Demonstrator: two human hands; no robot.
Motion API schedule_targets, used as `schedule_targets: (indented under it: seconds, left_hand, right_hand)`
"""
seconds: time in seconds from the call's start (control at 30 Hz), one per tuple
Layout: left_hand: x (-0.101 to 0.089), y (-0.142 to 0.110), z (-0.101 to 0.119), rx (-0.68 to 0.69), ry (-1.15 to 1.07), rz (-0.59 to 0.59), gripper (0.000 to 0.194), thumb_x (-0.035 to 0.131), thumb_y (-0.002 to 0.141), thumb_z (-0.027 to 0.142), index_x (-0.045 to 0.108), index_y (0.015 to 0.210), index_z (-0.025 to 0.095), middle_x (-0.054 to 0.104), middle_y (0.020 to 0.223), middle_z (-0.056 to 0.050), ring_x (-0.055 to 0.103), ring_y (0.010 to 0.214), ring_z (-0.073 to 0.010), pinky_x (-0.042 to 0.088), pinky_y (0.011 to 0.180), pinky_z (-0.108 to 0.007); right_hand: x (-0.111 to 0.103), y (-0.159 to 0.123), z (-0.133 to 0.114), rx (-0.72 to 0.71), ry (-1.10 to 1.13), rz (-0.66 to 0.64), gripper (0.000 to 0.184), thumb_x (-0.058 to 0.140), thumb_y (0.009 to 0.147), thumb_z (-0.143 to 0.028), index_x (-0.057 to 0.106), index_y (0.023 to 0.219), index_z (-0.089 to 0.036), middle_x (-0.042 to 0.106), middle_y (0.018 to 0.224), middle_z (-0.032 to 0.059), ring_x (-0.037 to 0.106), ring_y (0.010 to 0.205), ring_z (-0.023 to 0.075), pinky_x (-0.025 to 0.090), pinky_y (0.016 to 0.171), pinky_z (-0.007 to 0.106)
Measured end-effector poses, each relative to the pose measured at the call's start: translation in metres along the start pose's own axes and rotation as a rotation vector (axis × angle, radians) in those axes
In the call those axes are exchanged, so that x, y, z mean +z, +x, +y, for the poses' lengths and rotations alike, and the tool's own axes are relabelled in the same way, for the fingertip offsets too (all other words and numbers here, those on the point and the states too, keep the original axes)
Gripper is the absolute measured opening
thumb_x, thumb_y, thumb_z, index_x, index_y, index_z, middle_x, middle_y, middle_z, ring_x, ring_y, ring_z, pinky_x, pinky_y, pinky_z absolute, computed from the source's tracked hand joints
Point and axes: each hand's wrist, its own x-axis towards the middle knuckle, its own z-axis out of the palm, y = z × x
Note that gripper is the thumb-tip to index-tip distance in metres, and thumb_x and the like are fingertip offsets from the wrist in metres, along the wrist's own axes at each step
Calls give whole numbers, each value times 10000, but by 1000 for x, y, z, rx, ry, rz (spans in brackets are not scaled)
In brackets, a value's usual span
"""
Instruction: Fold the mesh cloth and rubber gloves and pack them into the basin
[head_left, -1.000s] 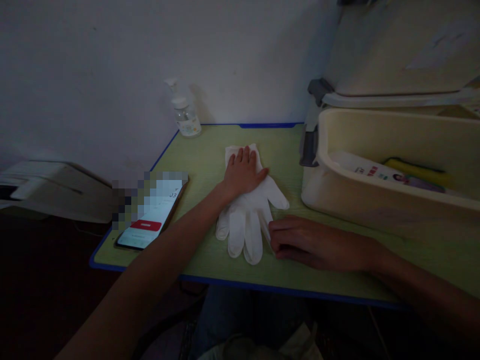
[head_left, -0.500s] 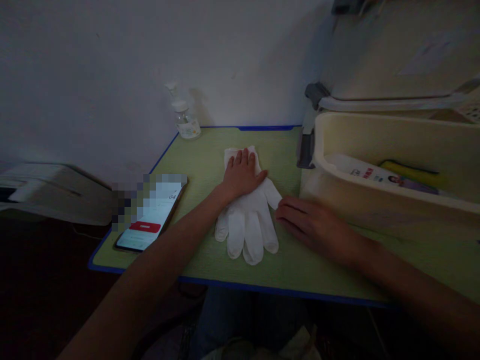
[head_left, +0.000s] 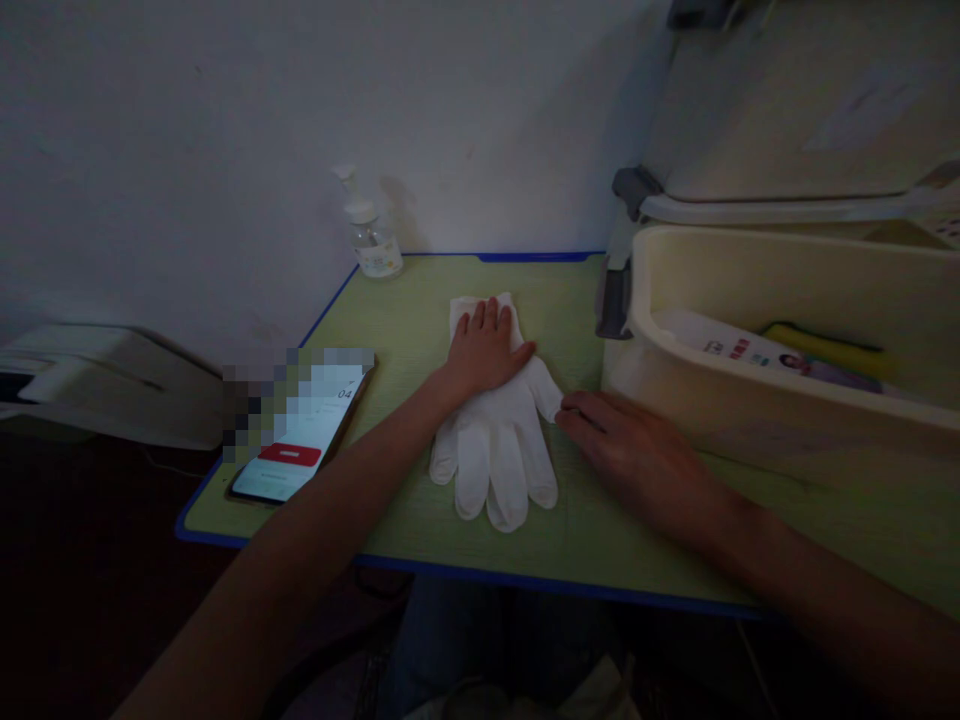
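A white glove (head_left: pixel 499 440) lies flat on the green table (head_left: pixel 420 330), fingers pointing toward me. My left hand (head_left: pixel 486 347) rests flat on its cuff end, fingers stretched out and together. My right hand (head_left: pixel 630 445) lies on the table at the glove's right side, its fingertips touching the glove's thumb. Whether those fingertips pinch the thumb I cannot make out.
A phone (head_left: pixel 304 440) with a lit screen lies at the table's left edge. A pump bottle (head_left: pixel 369 235) stands at the back by the wall. A cream plastic bin (head_left: pixel 780 330) with an open lid holds packets at the right.
My right hand moved from the glove's fingertips up and to the right, to the glove's thumb. The left hand stayed in place on the cuff.
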Motion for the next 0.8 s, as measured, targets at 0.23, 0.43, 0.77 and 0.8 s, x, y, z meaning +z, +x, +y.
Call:
schedule_targets:
  seconds: [0.23, 0.43, 0.77, 0.8]
  left_hand:
    - [0, 0, 0, 1, -19, -3, 702, 220, 906, 521, 193, 1429, 54, 154, 1515, -172, 124, 1401, -283, 155, 1126, -436]
    - [-1, 0, -1, 4, -29, -17, 707, 219, 904, 527, 194, 1429, 54, 139, 1517, -168, 120, 1401, -283, 158, 1126, -433]
    - [0, 0, -1, 2, 6, 5, 710, 213, 900, 544, 215, 1424, 64, 167, 1514, -163, 140, 1398, -279, 184, 1121, -432]
    - [0, 0, -1, 3, -1, 9, 709, 217, 900, 542, 219, 1422, 63, 167, 1514, -164, 141, 1398, -280, 183, 1120, -434]
  right_hand:
    - [-4, 1, -2, -4, -90, -61, 182, 566, 757, -20, 618, 912, -98, 618, 852, 68, 565, 718, 193, 423, 540, 276]
    - [-3, 2, -3, -43, -129, -47, 155, 568, 750, -17, 628, 852, -118, 618, 783, 45, 564, 661, 180, 362, 508, 269]
    - [-5, 3, -2, -27, -109, -147, 101, 572, 773, -49, 606, 792, -143, 591, 699, 34, 562, 603, 161, 295, 487, 264]
    - [-5, 3, -1, -19, -97, -171, 104, 562, 782, -52, 603, 811, -142, 599, 721, 38, 569, 613, 163, 297, 489, 263]
